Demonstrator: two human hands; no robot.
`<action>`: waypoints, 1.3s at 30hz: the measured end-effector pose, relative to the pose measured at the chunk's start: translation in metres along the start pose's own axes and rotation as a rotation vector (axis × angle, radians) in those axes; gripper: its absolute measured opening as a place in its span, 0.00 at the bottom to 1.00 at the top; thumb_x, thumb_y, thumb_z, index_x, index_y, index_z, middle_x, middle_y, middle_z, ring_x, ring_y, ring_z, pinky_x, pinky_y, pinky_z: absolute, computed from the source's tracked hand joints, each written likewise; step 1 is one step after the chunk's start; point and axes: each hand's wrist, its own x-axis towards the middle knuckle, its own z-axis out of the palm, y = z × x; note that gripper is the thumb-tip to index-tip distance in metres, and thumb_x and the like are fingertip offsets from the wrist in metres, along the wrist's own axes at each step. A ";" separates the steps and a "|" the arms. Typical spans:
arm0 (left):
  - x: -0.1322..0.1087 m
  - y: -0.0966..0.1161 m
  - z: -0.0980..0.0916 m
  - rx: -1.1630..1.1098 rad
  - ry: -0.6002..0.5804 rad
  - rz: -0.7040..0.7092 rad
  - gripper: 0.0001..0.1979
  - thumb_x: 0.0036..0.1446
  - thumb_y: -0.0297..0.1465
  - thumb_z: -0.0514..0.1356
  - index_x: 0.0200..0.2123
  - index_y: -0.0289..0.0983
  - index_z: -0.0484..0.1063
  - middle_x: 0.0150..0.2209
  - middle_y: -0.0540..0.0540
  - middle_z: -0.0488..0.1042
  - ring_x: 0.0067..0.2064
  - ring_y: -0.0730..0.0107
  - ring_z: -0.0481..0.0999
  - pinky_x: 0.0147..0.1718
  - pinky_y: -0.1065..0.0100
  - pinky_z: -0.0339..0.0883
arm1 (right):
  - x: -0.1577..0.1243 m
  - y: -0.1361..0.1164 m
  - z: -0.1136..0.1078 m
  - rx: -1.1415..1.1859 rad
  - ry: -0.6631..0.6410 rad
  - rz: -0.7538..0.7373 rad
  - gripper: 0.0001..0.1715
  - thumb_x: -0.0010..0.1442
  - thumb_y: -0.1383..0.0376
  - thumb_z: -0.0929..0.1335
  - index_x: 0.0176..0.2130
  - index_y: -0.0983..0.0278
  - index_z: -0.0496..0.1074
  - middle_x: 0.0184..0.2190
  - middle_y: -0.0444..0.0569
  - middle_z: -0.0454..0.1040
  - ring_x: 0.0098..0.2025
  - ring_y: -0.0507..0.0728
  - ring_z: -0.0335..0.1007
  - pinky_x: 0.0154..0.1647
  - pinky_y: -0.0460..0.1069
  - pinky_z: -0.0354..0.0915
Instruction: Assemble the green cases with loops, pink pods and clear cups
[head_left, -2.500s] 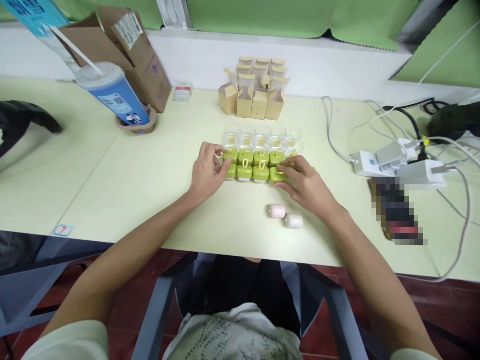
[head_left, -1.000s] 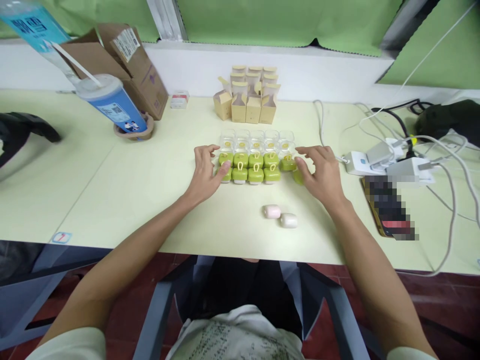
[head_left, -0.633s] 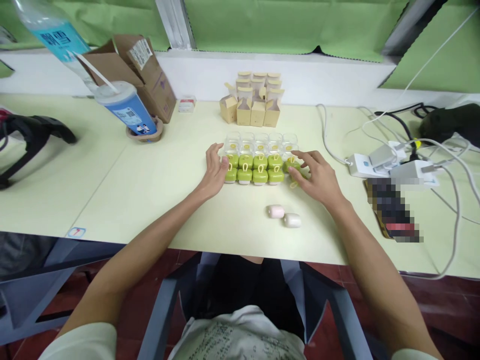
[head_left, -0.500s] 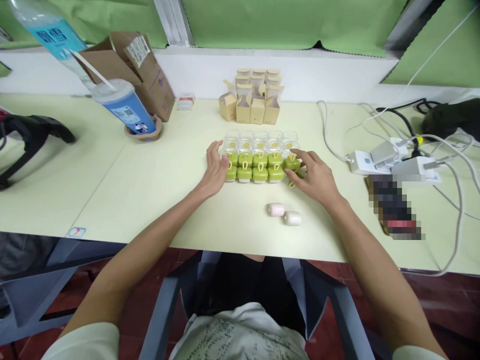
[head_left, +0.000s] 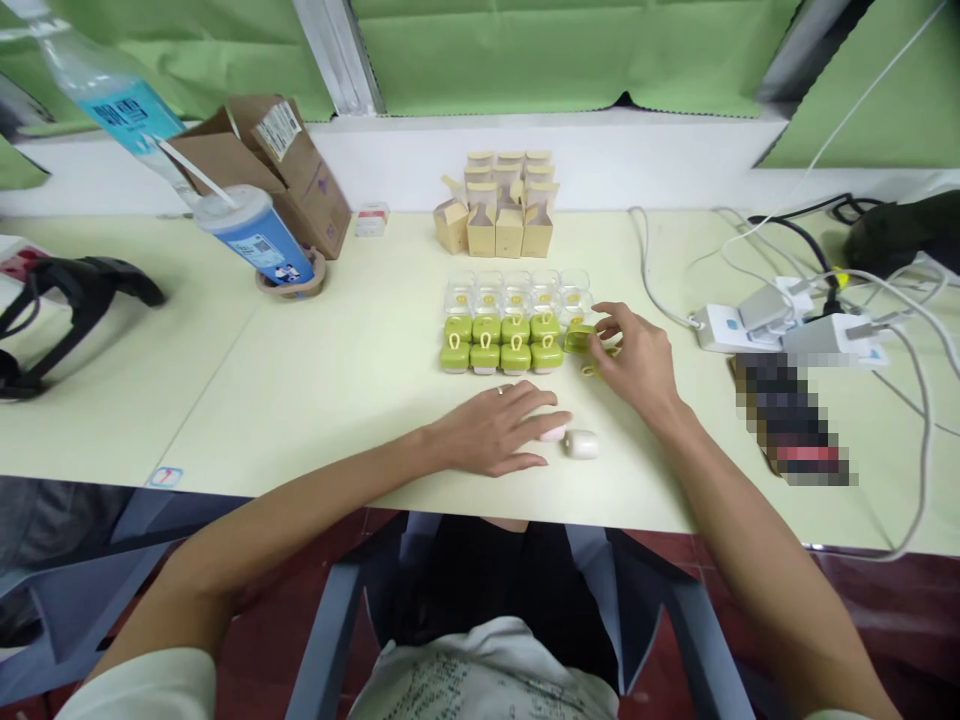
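- green, glossy and plastic-looking: loose green case (head_left: 578, 338), at the right end of the green cases (head_left: 516, 357), just on the near side of the clear cups (head_left: 517, 298), tilted, perhaps with a hollow side showing.
- right hand (head_left: 636, 358) bent in from the right, pinching that loose case between thumb and fingertips; partly hiding a yellow-looped piece (head_left: 589, 370) just beneath.
- left hand (head_left: 499, 428) palm down, fingers spread and extended over the pink capsule (head_left: 553, 434), covering part of it; cannot tell whether touching or merely hovering.
- white capsule (head_left: 582, 445) on the desk (head_left: 337, 350), just right of the pink one, free of both hands.
- loose case likely light, stiff and smooth, apt to swivel under a one-sided push; best held by opposite side walls, with gentle pressure, rather than by a loop, probably soft and bendy.
- capsules probably light, hard and slick, prone to rolling; best taken across the rounded middle, thumb opposite two fingers, not by an end.
- clear cups likely rigid, thin, easily nudged or scratched.
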 end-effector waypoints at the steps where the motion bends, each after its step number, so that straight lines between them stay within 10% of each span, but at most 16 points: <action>1: 0.004 0.001 0.005 0.010 -0.047 0.024 0.31 0.75 0.45 0.64 0.73 0.35 0.67 0.62 0.30 0.79 0.59 0.47 0.80 0.57 0.51 0.78 | 0.000 0.000 -0.001 0.002 0.041 -0.009 0.22 0.68 0.60 0.68 0.59 0.59 0.77 0.42 0.53 0.86 0.43 0.67 0.84 0.44 0.62 0.79; 7: 0.006 -0.010 0.016 0.004 0.092 0.034 0.20 0.77 0.32 0.60 0.68 0.35 0.71 0.50 0.36 0.83 0.50 0.56 0.83 0.47 0.59 0.80 | 0.001 -0.007 -0.013 0.311 0.286 0.061 0.26 0.75 0.49 0.69 0.64 0.57 0.81 0.52 0.57 0.82 0.44 0.63 0.84 0.44 0.62 0.85; 12: 0.004 0.002 0.006 -0.080 0.393 -0.127 0.20 0.76 0.33 0.64 0.67 0.41 0.70 0.50 0.38 0.78 0.49 0.61 0.83 0.47 0.60 0.84 | -0.007 -0.028 -0.010 0.924 0.015 0.253 0.28 0.66 0.40 0.77 0.56 0.53 0.84 0.57 0.52 0.84 0.54 0.68 0.86 0.47 0.68 0.89; 20: 0.007 0.012 0.001 -0.512 0.688 -0.596 0.22 0.68 0.49 0.73 0.58 0.47 0.79 0.52 0.42 0.84 0.50 0.61 0.87 0.47 0.59 0.87 | -0.030 -0.071 -0.004 1.112 -0.308 0.090 0.33 0.59 0.41 0.83 0.44 0.55 0.68 0.72 0.59 0.76 0.66 0.71 0.83 0.59 0.68 0.85; 27: 0.009 -0.001 0.005 -0.648 0.831 -0.454 0.23 0.61 0.43 0.79 0.55 0.43 0.83 0.44 0.47 0.86 0.41 0.70 0.86 0.41 0.69 0.83 | -0.032 -0.067 -0.006 1.015 -0.335 -0.043 0.37 0.64 0.48 0.83 0.65 0.52 0.76 0.65 0.56 0.81 0.63 0.67 0.84 0.52 0.59 0.86; 39: 0.007 -0.012 0.014 -0.677 0.872 -0.383 0.19 0.63 0.42 0.79 0.52 0.42 0.84 0.42 0.48 0.84 0.42 0.72 0.85 0.39 0.72 0.80 | -0.035 -0.064 0.003 1.050 -0.242 -0.169 0.34 0.61 0.61 0.85 0.64 0.48 0.81 0.61 0.47 0.85 0.62 0.62 0.83 0.63 0.57 0.81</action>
